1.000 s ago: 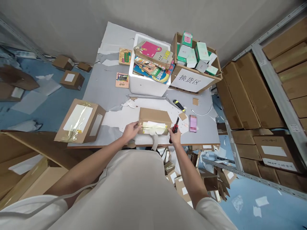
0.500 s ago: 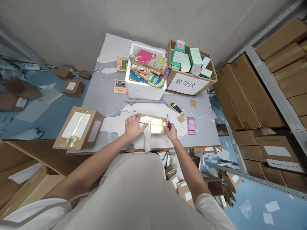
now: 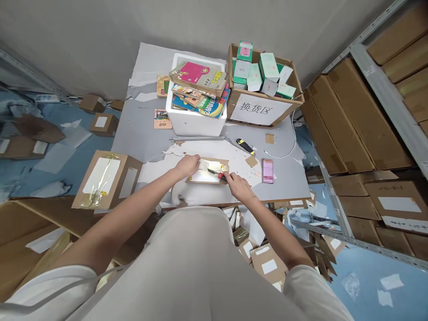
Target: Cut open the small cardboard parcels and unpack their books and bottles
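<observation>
A small cardboard box (image 3: 204,179) with a white label and shiny clear tape lies flat near the table's front edge. My left hand (image 3: 187,166) is closed at the box's upper left edge, gripping it there. A pale, blurred bit of film or paper shows beside those fingers. In my right hand (image 3: 239,187) is a red and black utility knife (image 3: 221,176). Its dark blade points left across the top of the box, over the taped label. A second, black and yellow utility knife (image 3: 245,146) lies beyond the box, to the right.
A taped carton (image 3: 130,178) stands at the table's left. Behind are a white foam box (image 3: 195,129) of books and an open carton (image 3: 284,115) of green and white boxes. A phone (image 3: 267,171) lies at right. Shelving (image 3: 334,196) rises beyond the table's right side.
My right hand has brought the knife from beside the box to over its label, blade now pointing left. My left hand has moved back to the box's edge. The hanging white strip is no longer visible.
</observation>
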Tool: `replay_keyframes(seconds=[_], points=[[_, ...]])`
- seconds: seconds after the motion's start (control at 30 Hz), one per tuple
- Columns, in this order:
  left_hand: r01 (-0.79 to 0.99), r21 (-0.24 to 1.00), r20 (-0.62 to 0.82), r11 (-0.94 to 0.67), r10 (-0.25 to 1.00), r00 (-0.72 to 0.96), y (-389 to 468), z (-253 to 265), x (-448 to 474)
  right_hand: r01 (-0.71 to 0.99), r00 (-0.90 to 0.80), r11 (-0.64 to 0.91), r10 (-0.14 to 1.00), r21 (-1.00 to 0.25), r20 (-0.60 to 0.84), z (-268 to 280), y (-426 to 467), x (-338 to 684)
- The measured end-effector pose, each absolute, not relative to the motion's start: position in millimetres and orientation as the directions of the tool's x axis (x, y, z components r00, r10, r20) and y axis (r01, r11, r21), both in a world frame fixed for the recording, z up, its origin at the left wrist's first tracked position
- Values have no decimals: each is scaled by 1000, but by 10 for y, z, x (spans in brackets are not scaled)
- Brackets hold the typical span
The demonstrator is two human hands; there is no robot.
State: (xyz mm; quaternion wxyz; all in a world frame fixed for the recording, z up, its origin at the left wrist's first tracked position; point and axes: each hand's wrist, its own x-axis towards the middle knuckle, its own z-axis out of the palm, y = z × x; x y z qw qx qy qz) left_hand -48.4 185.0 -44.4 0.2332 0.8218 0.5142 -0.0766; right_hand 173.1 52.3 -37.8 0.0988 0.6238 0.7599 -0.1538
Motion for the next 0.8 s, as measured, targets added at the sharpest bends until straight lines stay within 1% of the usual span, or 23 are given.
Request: replay_keyframes(seconds=[0.03,0.1,0.2,0.3,0.43,0.57,0.67,0.8], points=[[881,300,-373,-365,805,461,1863,-412,-464,974,-225,213,907,-73,-357,-375,518,1704],[887,287,-383,-363,805,453,1866,-355,-400,960,-274,278,889,-43,-368,-394,546,1643],[903,269,-404,-334,812,421,1848,-315,-290,939,-337,337,868,-66,-364,-447,671,1563],[922,255,-442,-290,813,378,1844,-355,-218,940,-335,330,857,-82,-391,-501,851,1536],[918,315,-466,-239,804,369,1857,-508,-203,938,-337,339,835,-75,-434,-582,1038,1574],[895,380,-447,-233,801,398,1847,-626,-216,920,-381,382,819,-88,-429,-655,1110,1643],[883,412,-430,-224,807,405,1835,-635,-219,936,-348,336,837,-105,-423,-678,1145,1694],[876,435,-408,-208,822,398,1841,-620,-239,960,-272,215,869,-180,-414,-685,1161,1694]])
